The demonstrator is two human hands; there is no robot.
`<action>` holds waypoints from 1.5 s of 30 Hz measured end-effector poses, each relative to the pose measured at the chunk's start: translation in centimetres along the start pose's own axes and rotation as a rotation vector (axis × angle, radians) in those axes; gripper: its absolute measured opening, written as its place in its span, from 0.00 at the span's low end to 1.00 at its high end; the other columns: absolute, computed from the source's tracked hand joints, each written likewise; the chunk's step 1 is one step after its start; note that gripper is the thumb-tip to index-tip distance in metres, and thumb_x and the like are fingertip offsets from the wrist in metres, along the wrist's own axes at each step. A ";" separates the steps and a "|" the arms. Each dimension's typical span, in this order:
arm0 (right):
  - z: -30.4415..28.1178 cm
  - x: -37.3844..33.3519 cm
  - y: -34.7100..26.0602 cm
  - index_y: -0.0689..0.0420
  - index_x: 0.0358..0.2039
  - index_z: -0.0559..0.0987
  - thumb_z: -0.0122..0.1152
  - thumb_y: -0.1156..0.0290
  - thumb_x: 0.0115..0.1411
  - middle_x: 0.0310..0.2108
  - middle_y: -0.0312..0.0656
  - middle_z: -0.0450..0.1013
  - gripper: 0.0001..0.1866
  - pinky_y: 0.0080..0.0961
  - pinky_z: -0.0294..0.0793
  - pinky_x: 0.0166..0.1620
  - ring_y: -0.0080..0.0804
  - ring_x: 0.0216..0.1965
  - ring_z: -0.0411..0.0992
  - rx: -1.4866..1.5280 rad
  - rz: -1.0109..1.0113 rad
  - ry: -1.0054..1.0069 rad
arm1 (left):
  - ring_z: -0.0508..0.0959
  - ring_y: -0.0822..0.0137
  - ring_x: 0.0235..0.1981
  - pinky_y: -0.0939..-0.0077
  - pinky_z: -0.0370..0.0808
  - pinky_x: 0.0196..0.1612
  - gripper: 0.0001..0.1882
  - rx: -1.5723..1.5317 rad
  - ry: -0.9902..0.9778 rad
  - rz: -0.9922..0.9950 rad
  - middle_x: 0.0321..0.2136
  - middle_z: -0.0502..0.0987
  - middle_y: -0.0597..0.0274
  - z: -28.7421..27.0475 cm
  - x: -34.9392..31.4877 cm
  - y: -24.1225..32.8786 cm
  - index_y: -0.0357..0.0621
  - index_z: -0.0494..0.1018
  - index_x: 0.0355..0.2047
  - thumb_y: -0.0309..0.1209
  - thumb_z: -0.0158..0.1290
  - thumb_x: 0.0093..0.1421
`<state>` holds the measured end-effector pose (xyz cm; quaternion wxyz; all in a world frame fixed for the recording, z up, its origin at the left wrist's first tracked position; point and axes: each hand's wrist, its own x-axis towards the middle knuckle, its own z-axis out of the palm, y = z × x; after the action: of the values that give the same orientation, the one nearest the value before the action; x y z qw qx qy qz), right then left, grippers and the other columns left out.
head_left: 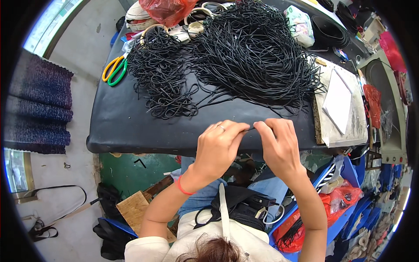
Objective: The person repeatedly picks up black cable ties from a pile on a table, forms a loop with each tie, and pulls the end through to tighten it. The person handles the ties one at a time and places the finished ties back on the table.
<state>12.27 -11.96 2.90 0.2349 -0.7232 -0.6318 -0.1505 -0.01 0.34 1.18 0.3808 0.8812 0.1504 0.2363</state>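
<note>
My left hand (pixel 219 147) and my right hand (pixel 279 146) meet over the front edge of the black-covered table (pixel 126 126). Between the pinched fingertips of both runs a short bit of thin black cord (pixel 250 129); the rest of it is hidden by my fingers. Beyond my right hand lies a big tangled heap of black cords (pixel 257 56). A smaller pile of looped black cords (pixel 163 78) sits to its left, past my left hand. Scissors with one yellow and one green handle (pixel 117 72) rest at the table's left side.
A board (pixel 321 122) with a white sheet (pixel 338 102) lies at the table's right. Along the back are a red plastic bag (pixel 168 9), tape rolls and a white packet (pixel 299 26). Below right, a blue bin (pixel 349 170) holds red bags. A wooden board (pixel 133 212) stands below left.
</note>
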 end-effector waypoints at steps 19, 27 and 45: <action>-2.4 -0.1 0.7 0.60 0.32 0.77 0.61 0.85 0.45 0.26 0.42 0.71 0.12 0.24 0.72 0.27 0.35 0.25 0.71 0.189 0.262 0.233 | 0.77 0.71 0.34 0.82 0.75 0.33 0.10 -1.103 -0.188 -0.606 0.33 0.78 0.59 -1.6 -2.5 0.2 0.37 0.73 0.40 0.28 0.51 0.59; 0.0 0.2 -3.9 0.62 0.34 0.75 0.57 0.85 0.49 0.28 0.43 0.71 0.10 0.26 0.72 0.29 0.34 0.27 0.72 0.483 0.434 0.122 | 0.78 0.72 0.30 0.82 0.78 0.31 0.10 -1.270 -0.024 -0.686 0.31 0.77 0.59 0.5 -1.6 0.5 0.36 0.73 0.39 0.29 0.49 0.60; -0.1 -1.1 -2.4 0.61 0.34 0.76 0.59 0.82 0.46 0.26 0.41 0.68 0.11 0.26 0.71 0.27 0.35 0.26 0.70 0.332 0.216 0.057 | 0.76 0.74 0.32 0.77 0.75 0.39 0.08 -1.343 -0.219 -0.720 0.30 0.76 0.62 -0.2 -2.0 -0.7 0.37 0.73 0.36 0.28 0.48 0.60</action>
<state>9.71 -12.75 2.77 0.3834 -0.7336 -0.5598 -0.0386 -1.82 0.03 0.18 0.9003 0.3759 0.2137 0.0500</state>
